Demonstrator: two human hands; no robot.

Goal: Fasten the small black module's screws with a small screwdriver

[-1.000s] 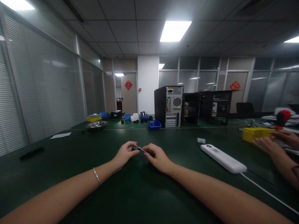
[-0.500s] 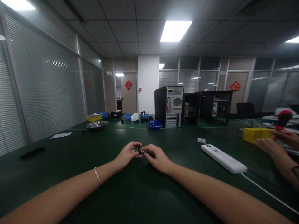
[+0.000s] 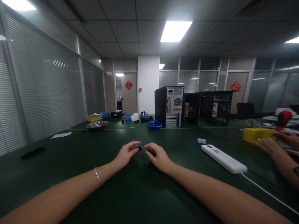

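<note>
My left hand (image 3: 126,154) pinches a small dark part (image 3: 140,148) between thumb and fingers, above the green tabletop; fingers hide most of it, so its kind is unclear. My right hand (image 3: 159,157) is closed on a small screwdriver (image 3: 144,149), whose thin silver shaft points left at the dark part. Its dark handle is mostly hidden in the palm. The shaft's tip is at or touching the part; I cannot tell which. Both hands are close together, nearly fingertip to fingertip.
A white power strip (image 3: 223,158) lies to the right with its cable. Further back are a blue tray (image 3: 154,125), computer cases (image 3: 168,105), a metal bowl (image 3: 97,125) and a paper sheet (image 3: 61,135). At right, another person's hands (image 3: 268,146) are near a yellow bin (image 3: 254,136).
The dark part in my left hand has turned and shows less of its face. Its fingers are straighter. The screwdriver shaft now slants more downward to the right.
</note>
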